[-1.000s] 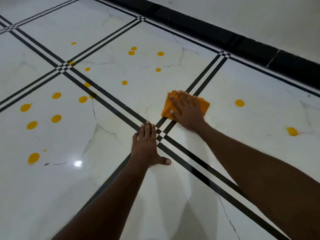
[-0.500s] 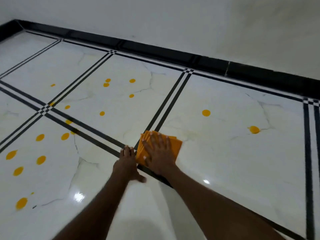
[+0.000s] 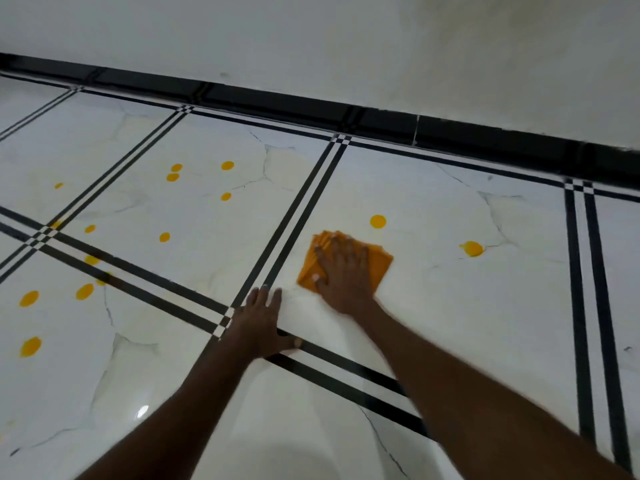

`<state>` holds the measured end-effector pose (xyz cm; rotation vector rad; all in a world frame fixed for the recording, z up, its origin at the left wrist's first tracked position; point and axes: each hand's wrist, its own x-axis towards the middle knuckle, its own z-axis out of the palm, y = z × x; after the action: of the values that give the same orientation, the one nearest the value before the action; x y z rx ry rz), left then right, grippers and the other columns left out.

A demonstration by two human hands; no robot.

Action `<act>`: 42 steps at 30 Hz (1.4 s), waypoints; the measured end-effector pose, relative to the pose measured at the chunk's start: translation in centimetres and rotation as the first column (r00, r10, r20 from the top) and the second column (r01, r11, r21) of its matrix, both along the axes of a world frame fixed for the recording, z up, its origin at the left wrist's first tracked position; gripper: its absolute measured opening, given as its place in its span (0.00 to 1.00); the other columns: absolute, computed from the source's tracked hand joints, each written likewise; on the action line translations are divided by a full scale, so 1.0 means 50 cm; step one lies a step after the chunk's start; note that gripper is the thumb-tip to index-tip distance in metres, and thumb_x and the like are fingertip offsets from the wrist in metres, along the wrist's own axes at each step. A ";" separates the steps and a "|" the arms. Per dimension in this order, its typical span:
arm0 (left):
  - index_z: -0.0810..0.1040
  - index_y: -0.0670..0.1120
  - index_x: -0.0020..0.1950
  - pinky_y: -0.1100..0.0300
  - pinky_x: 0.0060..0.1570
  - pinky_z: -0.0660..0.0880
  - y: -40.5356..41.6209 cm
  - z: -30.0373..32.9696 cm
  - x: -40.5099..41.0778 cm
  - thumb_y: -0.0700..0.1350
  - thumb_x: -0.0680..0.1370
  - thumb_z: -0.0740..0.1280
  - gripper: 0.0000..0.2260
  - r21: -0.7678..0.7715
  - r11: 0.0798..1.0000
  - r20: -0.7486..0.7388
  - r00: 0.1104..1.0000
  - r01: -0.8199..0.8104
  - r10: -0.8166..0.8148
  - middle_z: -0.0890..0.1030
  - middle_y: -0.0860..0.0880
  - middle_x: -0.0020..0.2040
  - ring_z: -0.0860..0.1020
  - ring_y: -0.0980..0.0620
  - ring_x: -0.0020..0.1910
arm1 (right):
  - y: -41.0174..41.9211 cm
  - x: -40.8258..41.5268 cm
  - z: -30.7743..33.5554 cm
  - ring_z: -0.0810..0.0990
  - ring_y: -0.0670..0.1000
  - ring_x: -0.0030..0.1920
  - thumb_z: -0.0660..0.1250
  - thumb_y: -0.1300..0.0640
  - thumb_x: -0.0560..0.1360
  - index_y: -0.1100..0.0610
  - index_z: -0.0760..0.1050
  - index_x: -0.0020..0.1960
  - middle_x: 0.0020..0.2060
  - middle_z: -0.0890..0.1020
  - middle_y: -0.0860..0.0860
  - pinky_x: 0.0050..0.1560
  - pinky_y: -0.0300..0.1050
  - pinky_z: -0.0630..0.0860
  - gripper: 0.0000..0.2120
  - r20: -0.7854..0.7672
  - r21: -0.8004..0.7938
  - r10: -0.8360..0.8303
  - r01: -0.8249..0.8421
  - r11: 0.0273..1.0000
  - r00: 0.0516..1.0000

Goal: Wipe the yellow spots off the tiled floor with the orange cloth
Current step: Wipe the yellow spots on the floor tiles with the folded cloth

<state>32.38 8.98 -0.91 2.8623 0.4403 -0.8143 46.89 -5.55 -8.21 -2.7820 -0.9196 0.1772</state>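
My right hand (image 3: pixel 343 271) lies flat on the folded orange cloth (image 3: pixel 379 263), pressing it onto a white marble tile. A round yellow spot (image 3: pixel 378 221) sits just beyond the cloth. Another yellow spot (image 3: pixel 472 248) lies further right on the same tile. My left hand (image 3: pixel 261 320) rests palm down on the floor, fingers spread, at the crossing of the black tile lines. Several yellow spots (image 3: pixel 227 165) dot the tile to the left, and several more yellow spots (image 3: pixel 84 291) lie on the near-left tile.
The white tiles are divided by double black lines (image 3: pixel 298 209). A black skirting (image 3: pixel 311 105) runs along the base of a pale wall (image 3: pixel 346 39) at the back. A bright light reflection (image 3: pixel 142 411) shows on the near tile.
My right hand has slid the cloth to the right, across the black lines onto the right-hand tile, closer to the round spot. The view has swung right. My left hand stays planted.
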 end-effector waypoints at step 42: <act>0.35 0.50 0.80 0.43 0.77 0.43 -0.009 -0.075 0.221 0.85 0.56 0.49 0.63 -0.059 0.991 0.202 0.974 0.118 -0.104 0.35 0.43 0.80 0.37 0.43 0.80 | -0.046 0.227 -0.022 0.56 0.62 0.81 0.51 0.36 0.79 0.44 0.57 0.81 0.81 0.60 0.55 0.79 0.67 0.49 0.33 0.101 -0.041 -0.099 0.104 0.994 0.990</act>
<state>43.42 8.52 -4.66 2.8843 0.2233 -0.5393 58.22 -7.85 -9.31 -2.8948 -0.8022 0.0452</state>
